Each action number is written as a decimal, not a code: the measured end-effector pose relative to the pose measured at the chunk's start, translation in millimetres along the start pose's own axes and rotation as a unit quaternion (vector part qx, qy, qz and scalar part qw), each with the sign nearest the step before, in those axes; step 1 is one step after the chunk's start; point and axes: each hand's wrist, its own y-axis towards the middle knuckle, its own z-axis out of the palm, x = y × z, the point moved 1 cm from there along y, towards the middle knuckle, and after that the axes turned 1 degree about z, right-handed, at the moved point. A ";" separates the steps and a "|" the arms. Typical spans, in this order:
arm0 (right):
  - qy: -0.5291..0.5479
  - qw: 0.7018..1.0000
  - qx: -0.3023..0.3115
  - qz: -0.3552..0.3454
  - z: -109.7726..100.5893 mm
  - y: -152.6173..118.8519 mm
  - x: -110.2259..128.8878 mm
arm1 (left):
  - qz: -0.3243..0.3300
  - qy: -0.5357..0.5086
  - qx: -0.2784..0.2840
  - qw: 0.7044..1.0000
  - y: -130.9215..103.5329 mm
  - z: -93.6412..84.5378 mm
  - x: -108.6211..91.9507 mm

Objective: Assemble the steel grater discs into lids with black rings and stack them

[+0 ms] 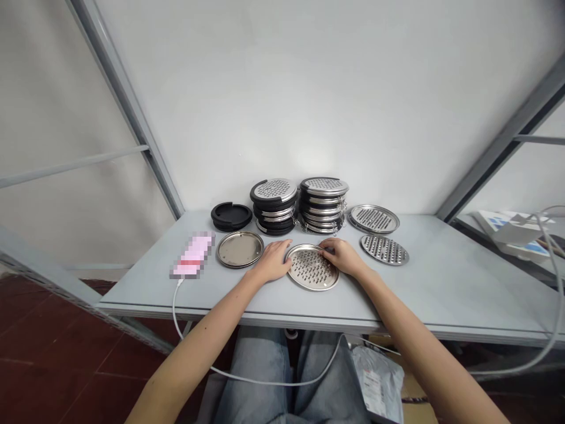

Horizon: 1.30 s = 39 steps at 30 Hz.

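Observation:
A round metal grater plate (313, 271) with raised perforations lies on the grey table in front of me. My left hand (274, 260) rests flat at its left side, fingers stretched out and the thumb at the rim. On the opposite side, my right hand (342, 255) has curled fingers at the upper right rim, with the thumb over the perforated surface. To the left of my left hand is a shallow round metal tray (241, 249). Another grater disc (385, 250) lies to the right, in front of a rimmed grater plate (374, 219).
Two stacks of graters with black rims, a left stack (274, 206) and a right stack (323, 203), stand near the wall. Black round holders (231, 217) sit beside them. A blurred phone (193, 254) with a white cable (175, 312) lies left. Metal posts flank the table (441, 282).

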 end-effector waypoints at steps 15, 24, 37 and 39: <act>-0.035 0.999 0.009 0.017 0.4 0.6 0.0 | 0.014 0.015 -0.001 1.000 0.3 2.1 1.9; 0.024 0.999 0.010 0.037 0.5 -0.6 0.1 | 0.002 0.005 0.003 1.000 -0.2 -1.0 -1.4; 0.101 0.994 -0.031 0.017 -5.2 -5.9 0.1 | -0.003 -0.004 -0.001 1.000 -0.4 -0.6 0.1; 0.103 0.994 -0.024 0.013 -5.0 -6.1 1.5 | -0.001 -0.004 -0.002 1.000 -0.5 -0.4 0.6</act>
